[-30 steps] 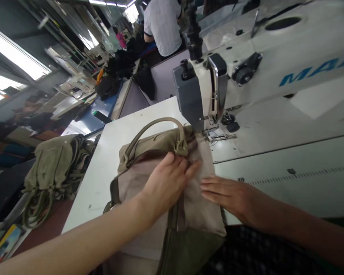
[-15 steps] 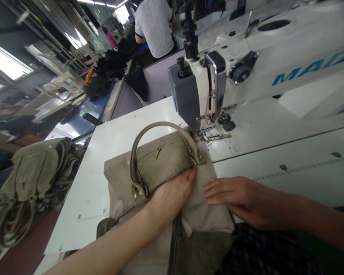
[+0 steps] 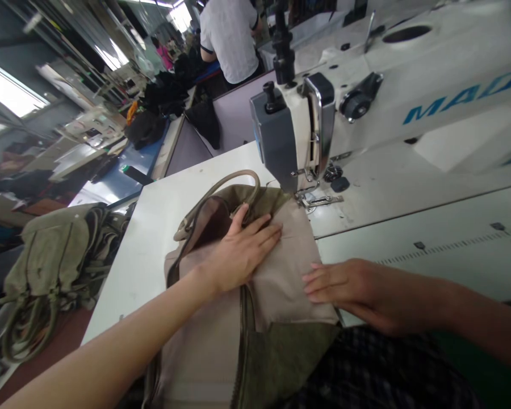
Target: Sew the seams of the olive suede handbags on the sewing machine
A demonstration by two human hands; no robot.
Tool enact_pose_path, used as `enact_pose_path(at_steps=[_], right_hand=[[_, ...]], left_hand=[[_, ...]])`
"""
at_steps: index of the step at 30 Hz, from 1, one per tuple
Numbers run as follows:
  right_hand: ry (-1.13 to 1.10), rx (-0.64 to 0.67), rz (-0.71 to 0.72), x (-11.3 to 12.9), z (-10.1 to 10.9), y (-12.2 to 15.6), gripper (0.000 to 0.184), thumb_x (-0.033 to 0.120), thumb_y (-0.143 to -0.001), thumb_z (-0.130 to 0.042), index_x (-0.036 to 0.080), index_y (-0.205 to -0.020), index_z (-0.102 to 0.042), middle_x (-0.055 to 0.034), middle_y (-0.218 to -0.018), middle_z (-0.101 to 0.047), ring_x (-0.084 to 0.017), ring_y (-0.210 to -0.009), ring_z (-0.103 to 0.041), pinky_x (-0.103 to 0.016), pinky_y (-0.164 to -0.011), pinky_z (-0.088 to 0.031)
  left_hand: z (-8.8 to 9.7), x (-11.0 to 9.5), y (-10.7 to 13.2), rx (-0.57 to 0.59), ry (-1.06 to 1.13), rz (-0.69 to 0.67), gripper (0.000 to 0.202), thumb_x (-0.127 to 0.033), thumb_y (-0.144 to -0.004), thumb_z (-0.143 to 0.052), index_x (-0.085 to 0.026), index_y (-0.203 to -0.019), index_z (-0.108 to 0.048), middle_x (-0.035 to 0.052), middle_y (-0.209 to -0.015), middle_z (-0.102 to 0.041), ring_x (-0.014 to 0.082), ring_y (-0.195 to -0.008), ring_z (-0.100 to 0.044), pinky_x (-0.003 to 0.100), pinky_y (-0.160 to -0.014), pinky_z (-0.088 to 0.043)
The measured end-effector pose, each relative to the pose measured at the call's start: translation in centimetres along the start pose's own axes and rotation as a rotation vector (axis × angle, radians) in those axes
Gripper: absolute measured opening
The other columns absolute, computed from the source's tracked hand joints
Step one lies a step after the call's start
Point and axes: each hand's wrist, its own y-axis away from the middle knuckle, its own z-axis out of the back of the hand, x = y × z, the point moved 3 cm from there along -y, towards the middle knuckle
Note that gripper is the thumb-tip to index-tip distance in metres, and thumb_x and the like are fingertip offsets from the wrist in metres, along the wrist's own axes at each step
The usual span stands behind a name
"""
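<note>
A green and beige handbag (image 3: 276,267) lies on the sewing machine table, its beige lining turned up and its zipped mouth gaping at the left. My left hand (image 3: 242,253) rests flat on the lining with fingers spread, near the round green handle (image 3: 227,177). At the lining's right edge, my right hand (image 3: 361,295) has its fingers on top, close together, and the edge in its grip; the thumb is mostly hidden. The far corner of the bag reaches the presser foot (image 3: 310,199) of the sewing machine (image 3: 276,136).
A white table (image 3: 136,267) with printed ruler marks surrounds the bag. More green bags (image 3: 55,250) are piled at the left. Beyond the table, a person in a white shirt (image 3: 230,42) stands facing away. A dark thread spool (image 3: 136,175) lies on the blue surface behind.
My left hand has come out from the zipped opening and now lies on top of the lining. The zipper-pocket panel has folded out of sight and the handle has tipped away. The right hand stays nearly still.
</note>
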Motion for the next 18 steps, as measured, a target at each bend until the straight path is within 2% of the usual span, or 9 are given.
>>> enact_pose_path(at_steps=[2,5,8,10,11,12,15,16,18], right_hand=[[-0.025,0.001,-0.008,-0.1,0.2,-0.1,0.035,0.005,-0.089,-0.043,0.006,-0.118,-0.063,-0.0122,-0.12,-0.065,-0.018,-0.12,-0.054,-0.035,-0.113,-0.03],[-0.037,-0.069,-0.034,-0.1,0.3,-0.4,0.03,0.011,-0.094,-0.043,0.008,-0.114,-0.065,-0.0108,-0.116,-0.067,-0.017,-0.115,-0.058,-0.031,-0.108,-0.038],[0.05,-0.229,0.009,0.2,-0.1,-0.6,0.03,0.011,-0.095,-0.039,0.008,-0.112,-0.064,-0.0118,-0.111,-0.068,-0.018,-0.107,-0.062,-0.03,-0.1,-0.046],[0.16,-0.291,0.067,0.3,-0.8,-0.6,0.031,0.008,-0.093,-0.038,0.01,-0.109,-0.064,-0.0115,-0.108,-0.069,-0.02,-0.104,-0.063,-0.037,-0.1,-0.046],[0.214,-0.332,0.052,0.2,-0.9,-0.4,0.031,0.008,-0.092,-0.039,0.011,-0.108,-0.065,-0.0112,-0.107,-0.069,-0.021,-0.102,-0.063,-0.039,-0.099,-0.047],[0.255,-0.392,-0.017,-0.3,-0.9,-0.3,0.031,0.008,-0.092,-0.039,0.013,-0.108,-0.065,-0.0112,-0.107,-0.068,-0.022,-0.102,-0.063,-0.041,-0.096,-0.048],[0.241,-0.636,-0.406,-2.2,0.1,0.6,0.033,0.012,-0.09,-0.041,0.014,-0.118,-0.059,-0.0124,-0.105,-0.067,-0.023,-0.096,-0.064,-0.041,-0.084,-0.054],[0.176,-0.677,-0.509,-2.9,0.4,0.7,0.036,0.012,-0.089,-0.042,0.014,-0.122,-0.056,-0.0119,-0.102,-0.068,-0.022,-0.091,-0.066,-0.04,-0.081,-0.055],[-0.013,-0.686,-0.601,-3.7,0.9,0.6,0.042,0.01,-0.084,-0.042,0.014,-0.124,-0.054,-0.0097,-0.096,-0.069,-0.02,-0.081,-0.068,-0.038,-0.077,-0.057]], left_hand=[[-0.7,0.1,0.6,-0.017,0.123,0.008,0.051,-0.002,-0.08,-0.038,-0.016,-0.128,-0.048,0.0061,-0.131,-0.054,0.0206,-0.121,-0.046,0.047,-0.114,-0.015],[-1.0,-0.8,0.1,0.01,0.15,0.07,0.043,-0.003,-0.076,-0.042,-0.012,-0.116,-0.053,0.0089,-0.113,-0.059,0.0214,-0.101,-0.053,0.038,-0.098,-0.038],[-0.7,-1.6,-1.2,0.008,0.148,0.113,0.045,-0.01,-0.076,-0.047,-0.01,-0.121,-0.049,0.0103,-0.103,-0.057,0.0248,-0.091,-0.052,0.039,-0.084,-0.043],[-0.6,-1.6,-1.8,-0.014,0.208,0.136,0.041,-0.019,-0.082,-0.048,-0.011,-0.123,-0.046,0.0099,-0.103,-0.056,0.0257,-0.093,-0.051,0.04,-0.082,-0.043],[-0.6,-1.5,-1.9,-0.026,0.255,0.147,0.036,-0.024,-0.085,-0.048,-0.012,-0.12,-0.047,0.0096,-0.103,-0.055,0.0255,-0.094,-0.051,0.039,-0.082,-0.044],[-0.7,-1.3,-2.0,-0.036,0.309,0.157,0.031,-0.028,-0.088,-0.047,-0.013,-0.115,-0.049,0.0093,-0.102,-0.055,0.0249,-0.095,-0.051,0.038,-0.083,-0.044],[-1.3,-0.7,-1.7,-0.091,0.464,0.176,0.023,-0.028,-0.087,-0.05,-0.014,-0.105,-0.05,0.0097,-0.104,-0.053,0.0233,-0.097,-0.05,0.036,-0.086,-0.044],[-1.4,-0.6,-1.7,-0.112,0.501,0.181,0.023,-0.025,-0.085,-0.051,-0.014,-0.105,-0.049,0.0098,-0.104,-0.053,0.0231,-0.097,-0.05,0.036,-0.087,-0.044],[-1.7,-0.3,-1.6,-0.143,0.561,0.189,0.024,-0.019,-0.081,-0.051,-0.014,-0.105,-0.048,0.0091,-0.101,-0.053,0.0225,-0.095,-0.051,0.036,-0.086,-0.045]])
